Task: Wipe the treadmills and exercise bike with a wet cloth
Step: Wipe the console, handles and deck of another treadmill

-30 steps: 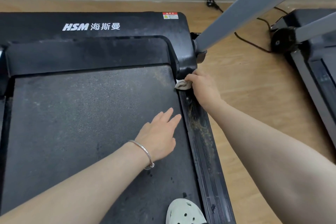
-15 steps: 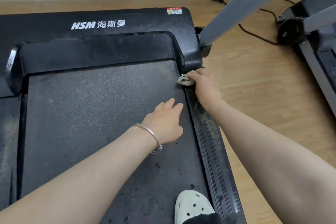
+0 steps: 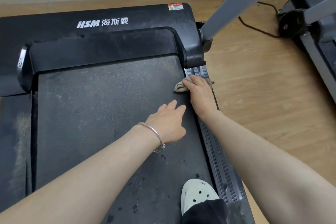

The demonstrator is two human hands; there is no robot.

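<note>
The treadmill (image 3: 101,107) fills the left and centre, its long axis running from 6 to 12 o'clock. Its belt is a matte black, finely grained sheet, dusty and speckled; the front cover at 12 o'clock is smooth black plastic with rounded corners and white lettering. The left hand (image 3: 168,123) lies flat on the belt, fingers straight and slightly spread toward 1 o'clock, holding nothing; a thin metal bangle (image 3: 154,132) circles its wrist. At 6 o'clock a pale perforated clog (image 3: 197,194) stands on the belt. The right hand (image 3: 199,91) presses a crumpled, greyish cloth (image 3: 180,87) onto the ribbed grey side rail (image 3: 220,165), fingers bent over it. At 3 o'clock lies wood-grain floor (image 3: 263,87), with a second treadmill (image 3: 312,29) beyond.
</note>
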